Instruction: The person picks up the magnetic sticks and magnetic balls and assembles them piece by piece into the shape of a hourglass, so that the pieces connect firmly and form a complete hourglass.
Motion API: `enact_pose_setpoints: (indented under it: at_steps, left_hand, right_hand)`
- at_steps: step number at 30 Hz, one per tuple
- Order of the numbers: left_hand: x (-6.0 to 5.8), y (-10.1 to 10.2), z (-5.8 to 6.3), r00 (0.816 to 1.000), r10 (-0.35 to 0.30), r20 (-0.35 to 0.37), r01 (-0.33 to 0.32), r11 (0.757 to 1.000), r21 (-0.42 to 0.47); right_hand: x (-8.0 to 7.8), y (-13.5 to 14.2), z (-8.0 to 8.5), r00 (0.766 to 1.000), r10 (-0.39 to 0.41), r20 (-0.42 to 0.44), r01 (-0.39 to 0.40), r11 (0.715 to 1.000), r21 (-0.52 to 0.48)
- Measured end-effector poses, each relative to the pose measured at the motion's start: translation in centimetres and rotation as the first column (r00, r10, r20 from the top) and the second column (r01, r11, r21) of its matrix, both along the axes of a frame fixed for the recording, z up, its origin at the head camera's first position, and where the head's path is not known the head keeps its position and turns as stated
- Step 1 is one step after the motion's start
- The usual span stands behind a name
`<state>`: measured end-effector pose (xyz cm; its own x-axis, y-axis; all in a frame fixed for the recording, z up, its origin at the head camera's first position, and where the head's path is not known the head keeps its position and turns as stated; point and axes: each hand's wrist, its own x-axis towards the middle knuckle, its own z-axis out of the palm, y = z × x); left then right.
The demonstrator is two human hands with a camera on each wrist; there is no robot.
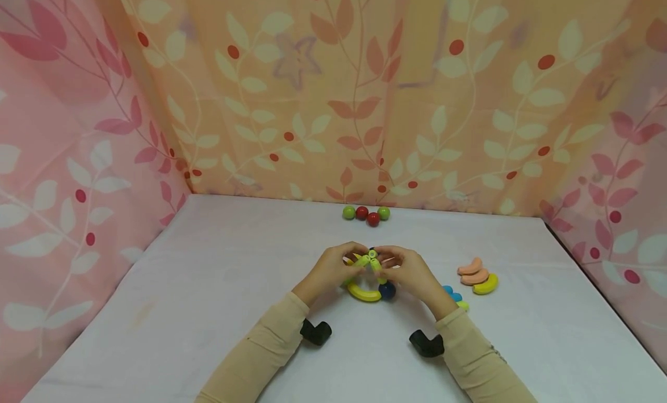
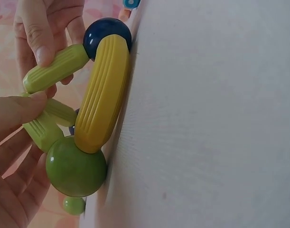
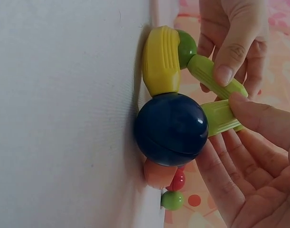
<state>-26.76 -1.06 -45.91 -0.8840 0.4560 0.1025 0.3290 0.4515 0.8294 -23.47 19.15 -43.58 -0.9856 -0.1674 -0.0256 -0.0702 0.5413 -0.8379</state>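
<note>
A frame of plastic rods and balls stands on the table between the hands. Its yellow curved rod lies along the table, joining a green ball to a dark blue ball. Light green rods rise from these balls and lean together at the top. My left hand pinches the light green rod above the green ball, thumb near its upper end. With thumb and fingers, my right hand holds the light green rod coming from the blue ball. An orange rod shows behind that ball.
Red and green balls sit in a cluster at the back. To the right lie orange curved rods and a yellow one. Blue pieces are partly hidden by the right forearm. Patterned cloth walls the table's back and sides.
</note>
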Motion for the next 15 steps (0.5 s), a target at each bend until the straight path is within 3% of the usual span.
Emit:
enact_pose_setpoints:
  at_steps: [6,10,15]
  left_hand:
    - [0.0,0.1,0.3,1.0,-0.001,0.013,0.001,1.0,0.003]
    - [-0.2,-0.3,0.6,0.997,-0.022,0.077,0.026,0.999,-0.044]
    - [-0.8,-2.1,1.1,0.978,-0.036,0.207,0.064,0.99,-0.127]
  right_hand:
    - [0.1,0.1,0.2,1.0,-0.001,0.0,0.001,1.0,0.016]
    - [0.3,0.6,0.3,1.0,-0.004,0.02,0.003,0.998,0.066]
    - [0.4,1.2,0.0,0.982,-0.008,0.188,-0.016,0.992,0.127]
